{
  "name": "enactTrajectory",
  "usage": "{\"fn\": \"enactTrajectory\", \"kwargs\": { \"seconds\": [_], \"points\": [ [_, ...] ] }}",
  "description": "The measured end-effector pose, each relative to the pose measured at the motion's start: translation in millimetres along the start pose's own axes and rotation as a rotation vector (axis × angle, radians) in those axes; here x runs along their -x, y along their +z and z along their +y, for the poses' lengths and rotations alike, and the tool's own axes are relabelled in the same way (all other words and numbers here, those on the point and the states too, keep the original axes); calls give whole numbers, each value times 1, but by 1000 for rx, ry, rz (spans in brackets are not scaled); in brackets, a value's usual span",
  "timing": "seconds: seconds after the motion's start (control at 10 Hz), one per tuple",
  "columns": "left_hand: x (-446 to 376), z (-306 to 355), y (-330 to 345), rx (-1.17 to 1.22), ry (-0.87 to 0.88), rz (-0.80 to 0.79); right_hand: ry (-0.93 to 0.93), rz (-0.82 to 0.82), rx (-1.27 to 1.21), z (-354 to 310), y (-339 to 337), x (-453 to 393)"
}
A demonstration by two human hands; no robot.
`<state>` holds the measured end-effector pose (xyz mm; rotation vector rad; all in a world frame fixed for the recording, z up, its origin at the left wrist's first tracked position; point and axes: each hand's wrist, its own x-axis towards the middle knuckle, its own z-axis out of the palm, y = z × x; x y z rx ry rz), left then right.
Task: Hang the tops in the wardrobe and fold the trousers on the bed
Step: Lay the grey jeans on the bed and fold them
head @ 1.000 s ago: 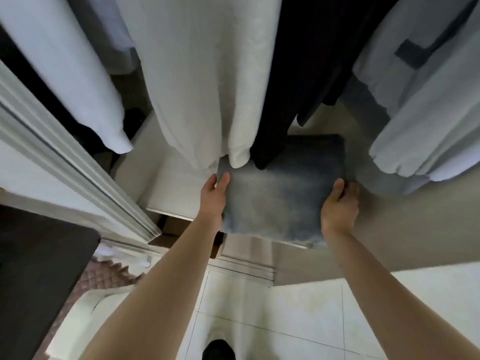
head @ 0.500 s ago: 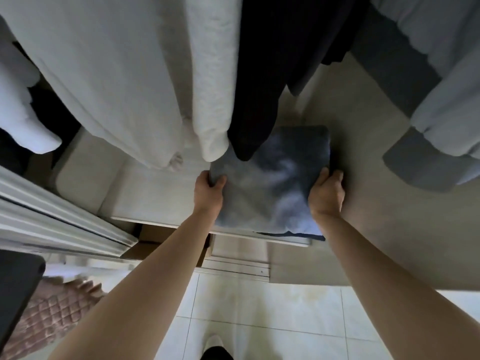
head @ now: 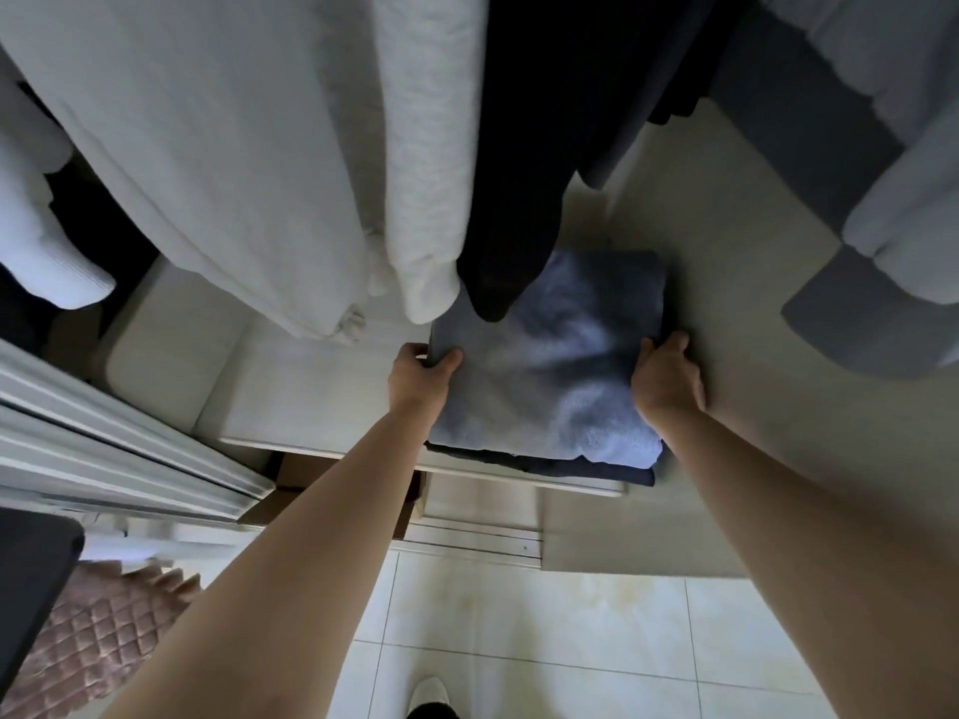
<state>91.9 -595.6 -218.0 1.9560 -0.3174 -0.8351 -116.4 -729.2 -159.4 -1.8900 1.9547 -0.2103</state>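
While I stand at the wardrobe, my 2 hands hold the soft, folded blue-grey trousers (head: 550, 365). My left hand (head: 420, 373) grips the left edge, thumb on top and fingers curled under. My right hand (head: 667, 378) is curled round the right edge. The trousers lie flat on a dark folded cloth (head: 571, 467), and that lies on the pale wardrobe shelf (head: 311, 402), near its front edge. Over the far end of the trousers hang a fluffy white top (head: 425, 173) and a black top (head: 524, 147). A grey top (head: 882, 199) hangs at the right. Below me is the pale tiled floor (head: 519, 630).
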Motion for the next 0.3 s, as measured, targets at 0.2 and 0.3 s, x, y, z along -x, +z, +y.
{"fn": "enactTrajectory", "kwargs": {
  "seconds": [0.2, 0.3],
  "points": [
    [31, -8, -19, -131, 104, -8, -73, -120, 21, 11, -18, 35],
    [63, -21, -27, -142, 117, 8, -109, -152, 66, 30, -19, 65]
  ]
}}
